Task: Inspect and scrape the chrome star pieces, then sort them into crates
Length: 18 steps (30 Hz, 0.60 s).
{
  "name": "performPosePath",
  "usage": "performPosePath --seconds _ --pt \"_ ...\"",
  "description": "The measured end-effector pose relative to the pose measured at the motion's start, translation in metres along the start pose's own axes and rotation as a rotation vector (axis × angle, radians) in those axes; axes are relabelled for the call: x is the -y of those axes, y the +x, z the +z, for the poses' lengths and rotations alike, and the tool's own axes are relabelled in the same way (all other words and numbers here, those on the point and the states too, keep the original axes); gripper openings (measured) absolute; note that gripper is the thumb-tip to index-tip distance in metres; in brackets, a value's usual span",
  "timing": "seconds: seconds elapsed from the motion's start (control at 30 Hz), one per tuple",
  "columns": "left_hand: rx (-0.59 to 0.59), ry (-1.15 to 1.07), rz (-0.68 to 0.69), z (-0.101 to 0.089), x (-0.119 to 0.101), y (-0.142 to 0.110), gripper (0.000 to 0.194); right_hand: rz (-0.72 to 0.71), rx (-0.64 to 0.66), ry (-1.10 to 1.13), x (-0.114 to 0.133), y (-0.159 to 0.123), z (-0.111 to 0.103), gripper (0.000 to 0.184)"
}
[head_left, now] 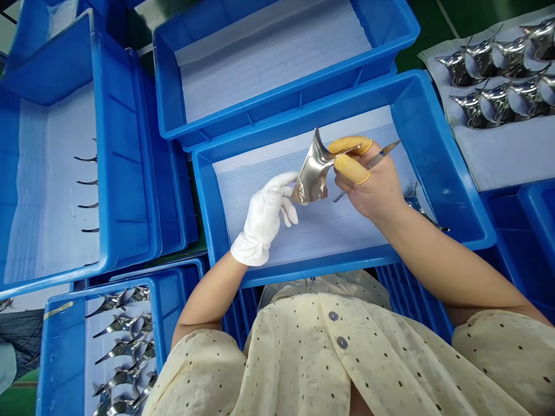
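Note:
My left hand (263, 218), in a white glove, holds the lower left edge of a polished, curved metal part (313, 172) between thumb and fingers. Lettering shows near that end. My right hand (376, 184) wears yellow finger covers and pinches the part's thin prong at its other side. A slim pen-like tool (383, 153) also rests in my right hand, its lower end pointing down and left. Both hands are above a blue tray (459, 190) lined with white foam sheet. Another metal part (416, 202) lies at the tray's right, partly hidden behind my right forearm.
Behind stands another lined blue tray (281, 92). Stacked blue bins (125, 156) are at the left, with several thin metal tips showing. A lower left bin (60, 346) holds rows of metal parts. More metal parts (498, 104) sit on white foam at the right.

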<state>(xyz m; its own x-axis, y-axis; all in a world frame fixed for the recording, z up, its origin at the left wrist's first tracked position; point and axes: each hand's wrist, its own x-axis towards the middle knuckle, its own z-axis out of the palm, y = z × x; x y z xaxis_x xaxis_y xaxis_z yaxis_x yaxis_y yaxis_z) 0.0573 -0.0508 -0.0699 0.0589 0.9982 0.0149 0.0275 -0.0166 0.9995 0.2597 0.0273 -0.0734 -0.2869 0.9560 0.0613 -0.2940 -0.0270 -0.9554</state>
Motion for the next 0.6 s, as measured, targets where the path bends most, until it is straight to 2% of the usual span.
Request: performPosePath --seconds 0.1,0.17,0.23,0.3,0.43,0.6 --pt "-0.06 -0.019 0.027 0.004 -0.01 -0.005 0.091 0.163 -0.003 0.151 0.0 0.005 -0.001 0.053" --pt "-0.09 0.032 0.051 0.006 -0.015 -0.007 0.086 0.256 0.01 0.183 -0.001 0.006 0.0 0.057" --pt "-0.088 0.101 0.061 0.006 -0.016 -0.008 0.077 0.286 0.008 0.167 -0.002 0.006 0.001 0.058" --pt "-0.068 0.168 0.064 0.005 -0.013 -0.006 0.072 0.215 -0.035 0.1 -0.003 0.004 0.002 0.057" --pt "-0.026 0.229 0.018 0.003 -0.001 0.001 0.063 -0.047 -0.174 -0.132 0.001 0.001 0.003 0.052" --pt "0.005 0.225 -0.036 0.005 0.009 0.003 0.052 -0.187 -0.195 -0.295 0.004 0.0 0.002 0.046"
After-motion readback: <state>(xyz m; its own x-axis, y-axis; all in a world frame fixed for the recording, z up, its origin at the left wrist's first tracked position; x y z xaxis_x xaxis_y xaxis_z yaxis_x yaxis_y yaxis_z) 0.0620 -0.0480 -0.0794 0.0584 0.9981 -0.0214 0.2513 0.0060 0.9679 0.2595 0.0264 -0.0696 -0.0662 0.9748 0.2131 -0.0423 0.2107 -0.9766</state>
